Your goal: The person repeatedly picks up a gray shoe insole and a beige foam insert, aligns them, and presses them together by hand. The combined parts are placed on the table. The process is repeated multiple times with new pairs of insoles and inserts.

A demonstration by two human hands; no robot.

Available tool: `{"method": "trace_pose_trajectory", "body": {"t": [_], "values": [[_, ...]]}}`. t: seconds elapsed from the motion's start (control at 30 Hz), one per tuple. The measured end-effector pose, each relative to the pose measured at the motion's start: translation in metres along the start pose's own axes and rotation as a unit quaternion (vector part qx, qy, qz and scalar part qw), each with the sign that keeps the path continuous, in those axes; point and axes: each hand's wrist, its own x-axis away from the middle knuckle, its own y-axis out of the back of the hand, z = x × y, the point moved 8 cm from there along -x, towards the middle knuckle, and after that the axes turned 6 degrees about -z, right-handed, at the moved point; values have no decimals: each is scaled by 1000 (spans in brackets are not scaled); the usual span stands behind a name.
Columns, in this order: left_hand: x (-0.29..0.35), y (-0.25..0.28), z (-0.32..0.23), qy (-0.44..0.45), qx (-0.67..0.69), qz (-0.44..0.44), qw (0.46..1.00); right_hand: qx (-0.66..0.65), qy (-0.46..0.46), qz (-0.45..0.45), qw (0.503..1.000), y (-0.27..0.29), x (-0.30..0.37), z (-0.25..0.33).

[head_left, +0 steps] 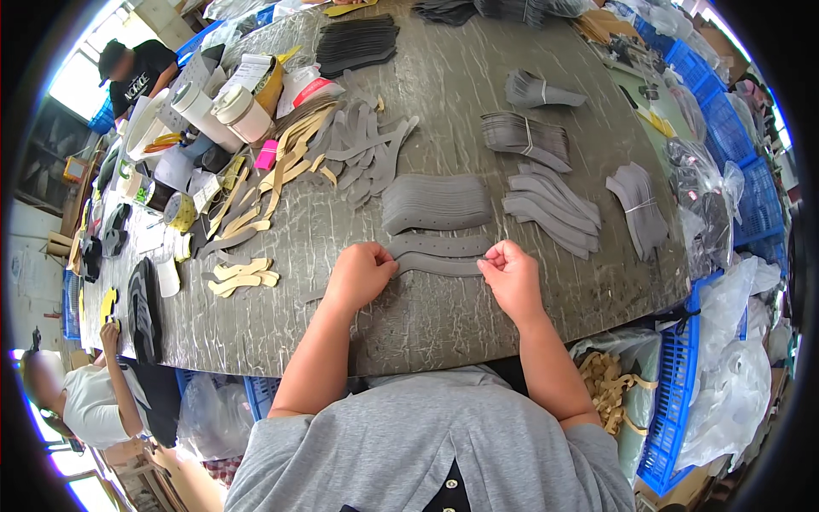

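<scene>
Between my two hands a curved grey strip is stretched just above the table, bowed along its length. My left hand pinches its left end, thumb against fingers. At its right end my right hand grips it between thumb and fingertips. Directly beyond it lies another grey strip with small holes. A neat stack of grey strips sits a little farther away. To the left of my left wrist, the end of a grey piece shows; the rest is hidden under my arm.
Around them lie fanned grey strips, banded bundles, a loose grey pile and yellow-backed strips. Cups and a tape roll crowd the left. A blue crate stands by the right edge. Two people are at left.
</scene>
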Motion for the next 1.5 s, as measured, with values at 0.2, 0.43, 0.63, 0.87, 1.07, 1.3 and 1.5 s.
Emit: {"method": "trace_pose_trajectory", "body": {"t": [0.2,0.43,0.63,0.87,1.07,1.3,1.5], "values": [[0,-2,-3,-31,-33,-8,999,183,90,-12,979,-4,4,15],[0,-3,1,-74,-35,-52,995,284,205,-97,932,5,9,30],[14,3,3,-135,68,-96,984,147,242,-94,955,29,22,48],[30,2,-23,-54,274,7,960,103,194,53,974,9,22,61],[37,14,-39,-153,253,-42,954,362,250,-213,872,121,-11,67],[85,5,-128,-455,65,-77,885,-83,117,91,985,-8,49,93],[93,-9,-129,-451,43,-26,891,-172,64,208,961,-32,60,93]]}}
